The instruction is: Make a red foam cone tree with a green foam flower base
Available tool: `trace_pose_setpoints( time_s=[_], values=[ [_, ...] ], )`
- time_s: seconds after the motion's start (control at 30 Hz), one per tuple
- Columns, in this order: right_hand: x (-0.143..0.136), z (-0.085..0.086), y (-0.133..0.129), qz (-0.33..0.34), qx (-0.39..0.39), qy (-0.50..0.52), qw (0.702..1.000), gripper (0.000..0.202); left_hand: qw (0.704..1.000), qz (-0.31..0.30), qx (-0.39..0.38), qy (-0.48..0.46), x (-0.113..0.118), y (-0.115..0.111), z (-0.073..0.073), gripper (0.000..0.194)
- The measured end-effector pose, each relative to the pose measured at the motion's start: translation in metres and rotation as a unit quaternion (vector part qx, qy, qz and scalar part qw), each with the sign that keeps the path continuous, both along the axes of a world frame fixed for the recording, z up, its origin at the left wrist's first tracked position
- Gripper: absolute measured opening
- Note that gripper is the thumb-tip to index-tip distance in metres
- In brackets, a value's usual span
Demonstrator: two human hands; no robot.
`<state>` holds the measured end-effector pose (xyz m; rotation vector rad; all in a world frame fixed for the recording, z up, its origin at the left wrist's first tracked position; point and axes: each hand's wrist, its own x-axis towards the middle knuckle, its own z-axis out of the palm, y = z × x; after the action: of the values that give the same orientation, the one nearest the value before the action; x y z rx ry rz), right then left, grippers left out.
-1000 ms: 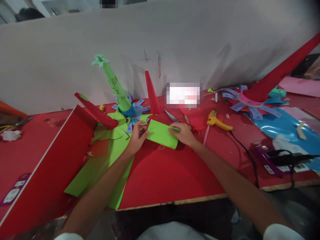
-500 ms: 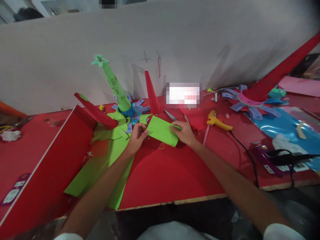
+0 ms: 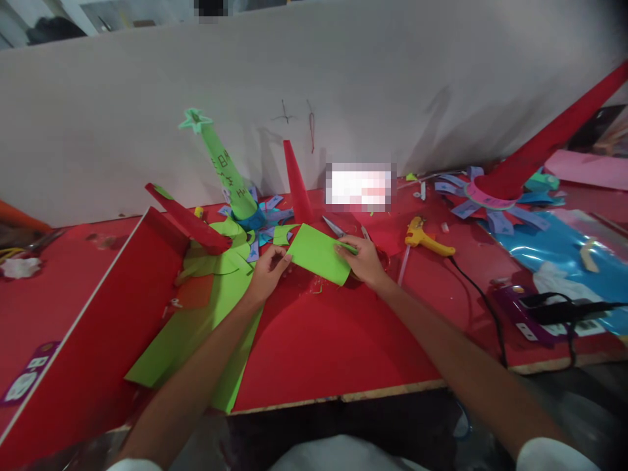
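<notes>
A rectangular sheet of bright green craft foam or card is held above the red tabletop, tilted and slightly curved. My left hand pinches its left edge between thumb and fingers. On the opposite side, my right hand grips the right edge, which looks curled over toward the fingers. Just behind the sheet lie scissors, their blades pointing away and their handles partly hidden by my right hand. Green offcuts and a larger green sheet lie left of my left hand.
A yellow glue gun lies to the right, its cord running toward a purple power strip. Red cones and a green cone topped with a star stand at the back. A red panel rises at left.
Both hands stay nearly where they were on the green sheet. The sheet's upper edge has tipped up slightly and its lower right corner has risen a little.
</notes>
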<state>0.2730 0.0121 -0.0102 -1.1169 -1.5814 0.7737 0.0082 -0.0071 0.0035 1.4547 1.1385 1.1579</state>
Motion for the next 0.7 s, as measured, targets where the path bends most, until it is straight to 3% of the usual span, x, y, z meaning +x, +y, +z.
trace_pose_setpoints(
  time_s=[0.37,0.7],
  values=[
    [-0.001,-0.001,-0.001,0.001,0.002,-0.008,1.0,0.03,0.999,0.025,0.018,0.01,-0.002,0.007,-0.011,0.039],
    [0.001,0.001,-0.001,-0.015,0.015,0.003,1.0,0.027,1.0,0.012,0.006,-0.003,-0.002,0.005,-0.008,0.04]
  ],
)
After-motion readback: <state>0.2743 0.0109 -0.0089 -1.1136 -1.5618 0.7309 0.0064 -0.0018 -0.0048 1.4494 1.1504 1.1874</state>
